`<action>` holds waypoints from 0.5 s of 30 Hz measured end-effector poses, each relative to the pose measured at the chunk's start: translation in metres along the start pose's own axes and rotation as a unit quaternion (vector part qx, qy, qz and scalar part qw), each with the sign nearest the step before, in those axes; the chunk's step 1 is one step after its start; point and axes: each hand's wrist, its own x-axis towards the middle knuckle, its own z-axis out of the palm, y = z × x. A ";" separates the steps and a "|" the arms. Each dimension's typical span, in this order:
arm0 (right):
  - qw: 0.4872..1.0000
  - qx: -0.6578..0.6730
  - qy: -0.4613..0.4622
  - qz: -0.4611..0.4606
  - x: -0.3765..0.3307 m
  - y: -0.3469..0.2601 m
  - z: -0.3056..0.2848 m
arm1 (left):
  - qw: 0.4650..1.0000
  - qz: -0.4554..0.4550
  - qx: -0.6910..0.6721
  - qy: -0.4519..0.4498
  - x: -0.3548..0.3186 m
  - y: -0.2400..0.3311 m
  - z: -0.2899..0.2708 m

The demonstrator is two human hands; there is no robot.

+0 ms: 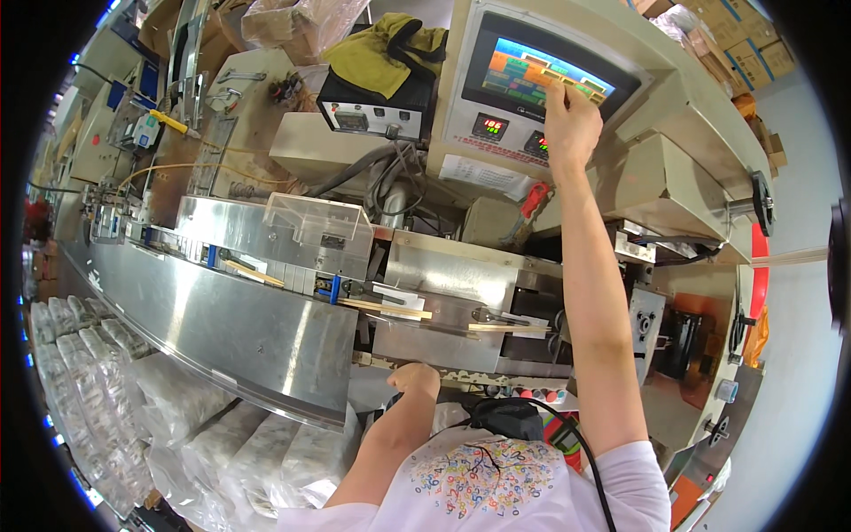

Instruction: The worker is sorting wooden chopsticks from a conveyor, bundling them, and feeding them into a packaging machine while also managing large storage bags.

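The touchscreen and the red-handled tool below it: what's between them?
Below the touchscreen, the head view shows two digital readouts, red print and a white paper sheet.

A plain, pale bluish-white wall [802,213] rose along the right side of the room, its surface evenly lit. Near its upper end, brown cardboard cartons [749,53] stood stacked, some bearing blue bands, with crumpled clear plastic wrap [678,27] beside them. At the top, farther left, a plastic-wrapped carton [288,27] caught whitish glints. An orange plastic bag [759,335] hung near the wall's lower left, just beside a red panel [760,275]. In the lower left corner, clear plastic bags [89,381] lay in crowded rows, light shining off their creases; their contents were too blurred to tell.
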 end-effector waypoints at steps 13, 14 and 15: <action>0.985 0.030 -0.167 -0.034 -0.135 0.056 -0.004 | 0.923 0.306 0.232 0.025 -0.131 0.002 -0.122; 0.975 0.017 -0.221 -0.015 -0.163 0.058 -0.008 | 0.916 0.319 0.243 0.024 -0.144 0.001 -0.130; 0.962 0.001 -0.272 0.004 -0.189 0.062 -0.016 | 0.907 0.335 0.256 0.021 -0.151 -0.007 -0.139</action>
